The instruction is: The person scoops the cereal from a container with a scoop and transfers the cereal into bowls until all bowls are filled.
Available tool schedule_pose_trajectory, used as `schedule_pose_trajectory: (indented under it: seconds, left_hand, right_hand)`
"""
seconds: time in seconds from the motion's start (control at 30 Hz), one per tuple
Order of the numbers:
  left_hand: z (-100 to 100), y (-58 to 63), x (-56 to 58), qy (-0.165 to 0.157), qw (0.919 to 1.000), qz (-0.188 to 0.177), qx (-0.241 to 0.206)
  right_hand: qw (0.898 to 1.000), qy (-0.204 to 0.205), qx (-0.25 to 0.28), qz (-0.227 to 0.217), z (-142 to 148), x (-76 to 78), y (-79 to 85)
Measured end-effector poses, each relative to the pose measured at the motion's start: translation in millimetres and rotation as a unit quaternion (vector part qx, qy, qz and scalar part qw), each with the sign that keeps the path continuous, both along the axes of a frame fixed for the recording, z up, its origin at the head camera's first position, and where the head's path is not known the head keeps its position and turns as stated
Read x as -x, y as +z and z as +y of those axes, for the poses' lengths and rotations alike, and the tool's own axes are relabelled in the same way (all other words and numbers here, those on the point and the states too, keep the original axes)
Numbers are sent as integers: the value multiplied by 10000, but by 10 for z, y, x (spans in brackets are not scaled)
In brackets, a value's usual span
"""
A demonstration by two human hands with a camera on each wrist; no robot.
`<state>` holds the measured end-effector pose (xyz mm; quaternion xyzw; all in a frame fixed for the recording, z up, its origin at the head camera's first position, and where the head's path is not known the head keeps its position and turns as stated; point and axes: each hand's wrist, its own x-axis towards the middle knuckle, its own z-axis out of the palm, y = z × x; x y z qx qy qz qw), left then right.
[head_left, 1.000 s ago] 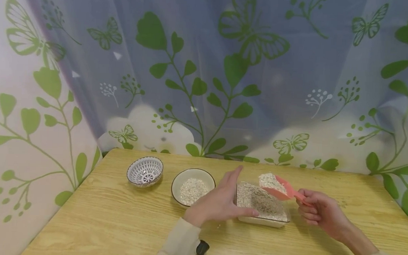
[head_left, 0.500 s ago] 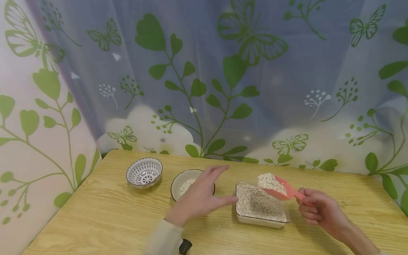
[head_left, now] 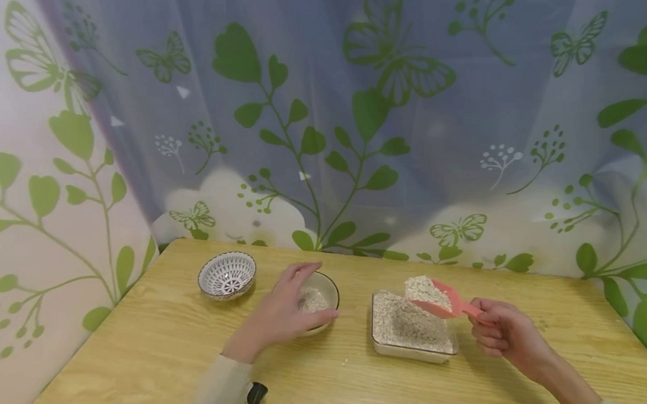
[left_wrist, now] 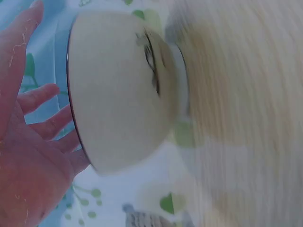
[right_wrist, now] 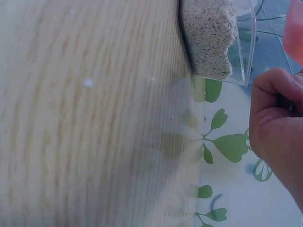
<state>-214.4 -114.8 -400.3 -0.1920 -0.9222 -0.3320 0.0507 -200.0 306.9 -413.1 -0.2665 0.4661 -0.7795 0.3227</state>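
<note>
The fingers of the right hand (head_left: pixel 514 330) are curled round the handle of a pink scoop (head_left: pixel 448 312), which is heaped with pale flakes (head_left: pixel 426 290) and held over the far right part of a rectangular dish. The fingers of the left hand (head_left: pixel 277 313) are spread wide from the thumb about a cream bowl (head_left: pixel 328 289), the thumb at its near right side and the other fingers across its far left side; whether they touch the rim I cannot tell. Flakes (head_left: pixel 312 300) lie in this bowl, which stands on the worktop (head_left: pixel 317 386) to the left of the dish (head_left: pixel 414 352), well apart from it. The dish is full of the same flakes, with a hollow in the middle. Left of the cream bowl stands a black-and-white patterned bowl (head_left: pixel 228 275). A few loose flakes lie on the worktop, and behind it hangs a leaf-and-butterfly curtain (head_left: pixel 301 213).
</note>
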Motion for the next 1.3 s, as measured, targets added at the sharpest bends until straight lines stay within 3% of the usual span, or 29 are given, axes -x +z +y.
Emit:
schedule_pose_trajectory:
  seconds: [0.23, 0.5, 0.87, 1.13, 1.3]
  left_hand:
    - [-266, -74, -41, 277, 9991, -269, 194]
    - [-351, -158, -41, 246, 9961, -728, 438]
    - [-388, -245, 30, 228, 9923, -1204, 168]
    - [-394, -260, 49, 236, 9912, -1290, -155]
    - [-409, -312, 94, 108, 9902, -1323, -445]
  right_hand:
    - [10000, -6, -50, -13, -25, -1, 28]
    - [9987, -347, -346, 132, -102, -9, 83]
    - [9985, -288, -361, 282, -217, 39, 174]
    - [9911, -702, -1069, 371, -394, 67, 304]
    - [9893, -740, -1198, 371, -521, 104, 372]
